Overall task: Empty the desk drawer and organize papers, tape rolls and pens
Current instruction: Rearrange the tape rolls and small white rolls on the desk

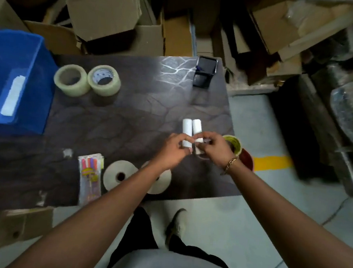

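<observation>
Two small white paper rolls lie side by side near the desk's right edge. My left hand [173,149] pinches the near end of the left white roll [186,129]. My right hand [213,149] pinches the near end of the right white roll [197,127]. Two clear tape rolls [72,80] [104,80] stand at the back left. Two flat beige tape rolls [119,174] [163,181] lie at the front, the right one partly under my left forearm. A pack of coloured pens [89,176] lies at the front left. A black pen holder [205,72] stands at the back.
The dark desk [130,117] has a blue bin [16,81] with a white strip inside at the left. A yellow-green tape roll [234,144] on a dark red roll [247,160] sits at the right edge. Cardboard boxes [109,12] crowd behind the desk.
</observation>
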The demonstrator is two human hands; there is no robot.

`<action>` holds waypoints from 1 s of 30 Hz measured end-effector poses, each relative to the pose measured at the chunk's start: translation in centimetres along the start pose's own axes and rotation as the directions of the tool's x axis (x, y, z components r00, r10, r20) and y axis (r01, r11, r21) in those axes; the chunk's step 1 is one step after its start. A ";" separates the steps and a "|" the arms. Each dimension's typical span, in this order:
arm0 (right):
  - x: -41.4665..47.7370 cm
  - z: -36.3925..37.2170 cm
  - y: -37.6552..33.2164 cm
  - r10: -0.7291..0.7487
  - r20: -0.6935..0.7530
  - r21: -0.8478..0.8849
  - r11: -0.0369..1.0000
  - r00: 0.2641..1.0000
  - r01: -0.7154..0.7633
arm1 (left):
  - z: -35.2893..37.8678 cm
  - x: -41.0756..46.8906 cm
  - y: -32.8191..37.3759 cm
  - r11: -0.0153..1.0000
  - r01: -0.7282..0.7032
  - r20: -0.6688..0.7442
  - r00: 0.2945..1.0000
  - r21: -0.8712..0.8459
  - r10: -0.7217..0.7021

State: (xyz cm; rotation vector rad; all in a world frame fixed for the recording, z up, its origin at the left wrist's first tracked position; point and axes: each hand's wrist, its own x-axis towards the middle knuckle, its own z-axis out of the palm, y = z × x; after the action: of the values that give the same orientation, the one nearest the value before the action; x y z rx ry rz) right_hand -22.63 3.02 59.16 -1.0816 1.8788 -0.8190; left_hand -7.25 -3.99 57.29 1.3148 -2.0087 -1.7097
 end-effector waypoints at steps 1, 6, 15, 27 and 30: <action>-1.5 -0.8 1.0 -0.002 -0.003 -0.014 1.000 1.000 0.002 | 1.6 -0.9 0.1 1.000 -0.002 0.011 1.000 0.014 0.002; -7.7 -2.1 5.4 0.010 -0.048 -0.071 0.997 0.999 -0.013 | 7.8 -4.4 -0.6 0.980 0.000 0.068 0.998 0.197 -0.014; -10.4 -1.7 12.5 0.056 0.037 -0.190 0.981 0.998 -0.048 | 12.1 -5.1 -1.7 0.943 0.061 0.163 0.979 0.326 -0.120; -10.0 -1.9 12.8 0.138 0.054 -0.218 0.968 0.989 -0.123 | 12.9 -5.0 -1.7 0.885 0.059 0.169 0.974 0.462 -0.154; -10.1 -2.0 12.5 0.134 0.058 -0.226 0.967 0.989 -0.118 | 13.4 -4.8 -1.8 0.881 0.056 0.148 0.979 0.470 -0.141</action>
State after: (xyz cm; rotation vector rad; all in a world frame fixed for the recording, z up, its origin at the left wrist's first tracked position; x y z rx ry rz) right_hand -25.92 17.61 52.99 -1.0975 1.9881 -0.4992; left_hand -12.14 8.87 53.35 1.4628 -2.6199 -1.4817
